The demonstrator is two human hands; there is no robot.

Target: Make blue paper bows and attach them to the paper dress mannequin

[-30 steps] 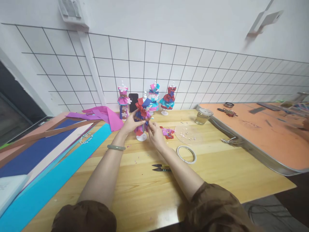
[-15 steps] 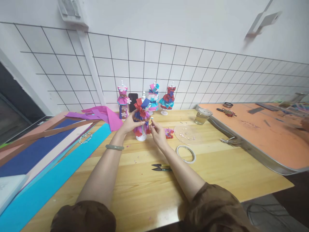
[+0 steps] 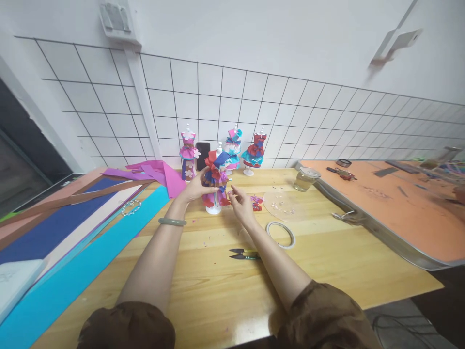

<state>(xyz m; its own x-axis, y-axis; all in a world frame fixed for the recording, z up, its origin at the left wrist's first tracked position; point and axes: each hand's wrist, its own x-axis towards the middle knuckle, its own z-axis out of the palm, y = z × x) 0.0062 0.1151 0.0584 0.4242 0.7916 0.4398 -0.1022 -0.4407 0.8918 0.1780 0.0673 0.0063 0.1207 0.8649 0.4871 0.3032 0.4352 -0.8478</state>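
A miniature dress-form mannequin (image 3: 217,169) stands on its round white base, dressed in red, blue and pink paper with a ruffled waist. My left hand (image 3: 196,188), with a jade-green bangle on its wrist, is wrapped around the mannequin's waist from the left. Just right of the skirt, my right hand (image 3: 240,203) has thumb and fingers pinched together. Whatever lies in that pinch is too small to make out. Behind stand a pink mannequin (image 3: 188,150), a blue-and-white mannequin (image 3: 233,148) and a red-and-blue mannequin (image 3: 256,151). Black-bladed thread snips (image 3: 242,254) lie below my right forearm.
Coloured paper strips (image 3: 119,247) and a bead bracelet (image 3: 131,207) cover the left side. On the right are a tape roll (image 3: 292,237), a clear dish of sequins (image 3: 281,206), a glass jar (image 3: 306,179) and a metal-rimmed orange board (image 3: 403,208). A phone (image 3: 203,155) leans at the back.
My right hand has drawn slightly right and down, away from the mannequin. My left hand keeps its hold. The whole view has shifted a little.
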